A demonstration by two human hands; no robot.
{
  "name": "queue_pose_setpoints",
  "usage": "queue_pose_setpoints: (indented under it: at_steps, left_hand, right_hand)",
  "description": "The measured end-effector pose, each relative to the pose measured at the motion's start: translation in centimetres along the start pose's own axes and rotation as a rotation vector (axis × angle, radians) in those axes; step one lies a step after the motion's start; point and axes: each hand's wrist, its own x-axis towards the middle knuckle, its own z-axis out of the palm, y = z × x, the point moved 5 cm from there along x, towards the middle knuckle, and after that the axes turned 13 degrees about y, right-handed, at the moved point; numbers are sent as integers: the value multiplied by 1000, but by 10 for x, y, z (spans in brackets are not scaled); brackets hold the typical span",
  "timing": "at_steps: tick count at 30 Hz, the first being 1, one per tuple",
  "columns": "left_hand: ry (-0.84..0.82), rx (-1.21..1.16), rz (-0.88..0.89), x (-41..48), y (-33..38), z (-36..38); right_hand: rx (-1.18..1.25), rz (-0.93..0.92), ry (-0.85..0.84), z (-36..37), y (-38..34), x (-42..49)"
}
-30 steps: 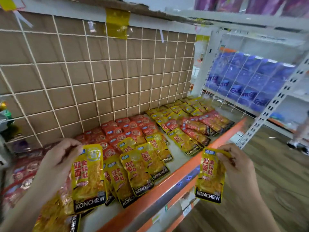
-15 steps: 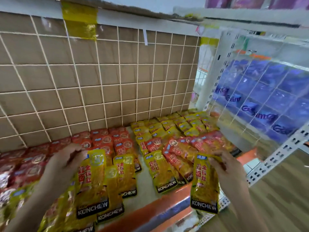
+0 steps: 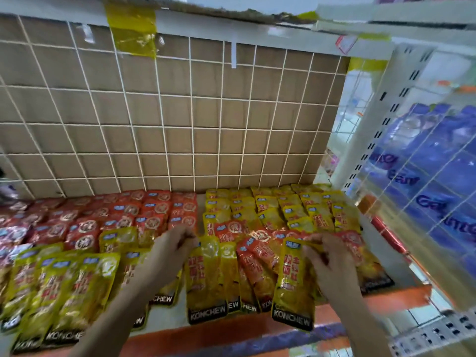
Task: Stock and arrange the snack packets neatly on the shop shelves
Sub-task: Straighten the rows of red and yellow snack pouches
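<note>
Left hand [image 3: 173, 251] pinches the top of a yellow foil KONCHEW snack packet [image 3: 206, 282], frame centre. Right hand [image 3: 331, 265] grips a second yellow foil packet [image 3: 292, 292], lower right.

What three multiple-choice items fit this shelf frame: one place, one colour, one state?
1. At the back, the red packets lie: A on the left; B on the right; C nowhere.
2. The shelf lip is: A green; B orange; C black.
3. The right hand: A hangs empty; B grips a yellow packet; C presses the wire grid.

Key: 1 A, red rows fill the back left; 2 B, the edge below the packets is orange; 3 B, its fingers curl round the packet's upper half.
</note>
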Motion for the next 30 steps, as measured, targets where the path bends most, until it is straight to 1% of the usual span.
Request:
queue_pose_setpoints:
  at_steps: [4,9,12,15,19,22,25,28,30]
  left_hand:
    - [27,71,-50,5,4,17]
    - [5,93,-90,10,6,32]
    - [1,102,-96,12,11,38]
    - [-95,167,-63,4,15,42]
    - [-224,401,134,-7,21,43]
    - [-307,499,165,-14,23,44]
    - [-278,508,166,-17,19,45]
    - [-261,514,184,-16,15,45]
    - [-216,505,219,-15,15,42]
  right_hand:
    - [28,-11,-52,14,-5,2]
    - [90,55,-87,30,-10,1]
    - [80,82,-101,39,-12,0]
    - [50,92,-152,48,-14,0]
    - [-17,74,-218,65,-12,-1]
    - [-88,41,-296,81,-11,-2]
    - [-165,-4,-368,95,-14,-5]
    - [-199,-50,-358,100,-18,-3]
    - [-209,-70,-353,102,-22,-1]
